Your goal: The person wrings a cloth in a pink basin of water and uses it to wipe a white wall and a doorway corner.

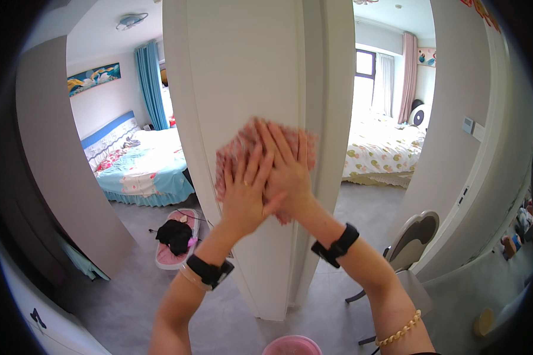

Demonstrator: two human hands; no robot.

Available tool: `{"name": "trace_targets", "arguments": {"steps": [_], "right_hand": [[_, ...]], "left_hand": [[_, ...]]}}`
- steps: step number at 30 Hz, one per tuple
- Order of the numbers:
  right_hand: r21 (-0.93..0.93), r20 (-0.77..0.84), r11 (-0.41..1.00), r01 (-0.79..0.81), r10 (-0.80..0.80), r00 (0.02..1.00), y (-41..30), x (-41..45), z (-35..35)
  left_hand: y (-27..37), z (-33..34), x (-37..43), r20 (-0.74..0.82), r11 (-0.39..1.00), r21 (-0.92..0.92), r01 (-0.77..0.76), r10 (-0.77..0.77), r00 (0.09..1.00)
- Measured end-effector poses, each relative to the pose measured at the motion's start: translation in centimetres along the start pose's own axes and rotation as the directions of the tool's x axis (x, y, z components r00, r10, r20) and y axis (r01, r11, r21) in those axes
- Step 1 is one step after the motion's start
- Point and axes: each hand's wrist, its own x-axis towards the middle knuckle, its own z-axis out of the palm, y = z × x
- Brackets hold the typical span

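A red-and-white patterned cloth (310, 148) is spread against a white wall end panel (248, 66) between two doorways. My left hand (242, 199) presses the cloth to the panel, its fingers spread and a ring on one of them. Right beside it and a little higher, my right hand (288, 179) lies flat on the same cloth with its fingers pointing up. The two hands touch or overlap near the left thumb. Both hands and the cloth are slightly blurred, and part of the cloth is hidden beneath them. Each wrist wears a black strap.
A pink basin (292, 346) stands on the floor below me. Left of the panel is a pink-and-white tub (163, 255) with black fabric in it. A chair (415, 239) stands close to my right arm. Beds show through the left and right doorways.
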Motion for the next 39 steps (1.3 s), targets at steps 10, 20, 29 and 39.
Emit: {"name": "trace_targets", "arguments": {"steps": [10, 20, 29, 39], "right_hand": [[-0.133, -0.196, 0.972, 0.194, -0.217, 0.956, 3.8, 11.8, -0.6], [-0.335, -0.246, 0.899, 0.283, -0.374, 0.894, 7.3, 22.3, -1.6], [-0.435, -0.303, 0.868, 0.240, -0.392, 0.869, 9.9, 29.8, -1.9], [-0.515, -0.155, 0.853, 0.088, -0.194, 0.969, 6.8, 31.8, -3.1]], "left_hand": [[-1.6, -5.8, 11.0, -0.215, 0.996, -0.034, -0.080, 0.071, 0.974], [-5.5, -9.8, 20.6, -0.453, 0.947, -0.182, -0.265, 0.158, 0.878], [-8.4, -13.3, 27.6, -0.578, 0.934, -0.060, -0.352, 0.255, 0.775], [-8.6, -16.3, 28.6, -0.492, 0.783, -0.564, -0.263, -0.064, 0.868]]}}
